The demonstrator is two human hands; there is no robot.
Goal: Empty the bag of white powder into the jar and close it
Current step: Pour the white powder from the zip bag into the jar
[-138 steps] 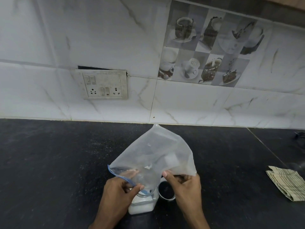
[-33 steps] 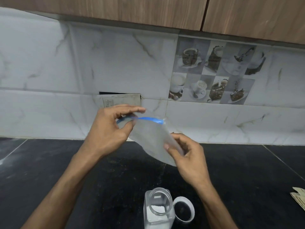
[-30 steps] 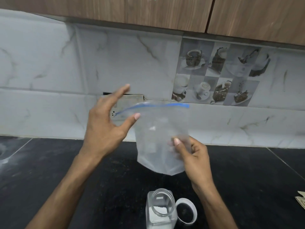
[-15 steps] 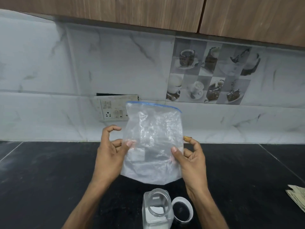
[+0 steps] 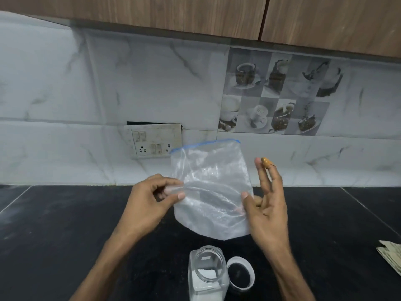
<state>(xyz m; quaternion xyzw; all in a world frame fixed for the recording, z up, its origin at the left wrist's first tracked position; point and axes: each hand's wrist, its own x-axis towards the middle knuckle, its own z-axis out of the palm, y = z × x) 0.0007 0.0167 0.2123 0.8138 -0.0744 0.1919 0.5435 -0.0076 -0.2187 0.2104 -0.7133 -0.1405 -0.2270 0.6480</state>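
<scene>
A clear zip bag (image 5: 211, 187) with a blue seal strip at its top hangs upright above the counter and looks empty. My left hand (image 5: 152, 200) pinches its left edge between thumb and fingers. My right hand (image 5: 267, 205) pinches the right edge with thumb and forefinger, the other fingers spread upward. Below the bag, a square clear jar (image 5: 207, 272) stands open on the black counter (image 5: 54, 235) with white powder inside. Its white round lid (image 5: 240, 274) lies upturned just right of the jar.
A folded striped cloth (image 5: 390, 255) lies at the counter's right edge. A switch and socket plate (image 5: 155, 141) sits on the marble backsplash behind the bag. Wooden cabinets (image 5: 195, 14) hang overhead.
The bag went from upturned over the jar to raised and upright. Since half a second ago both hands shifted their grip to its side edges, and the right hand's fingers spread.
</scene>
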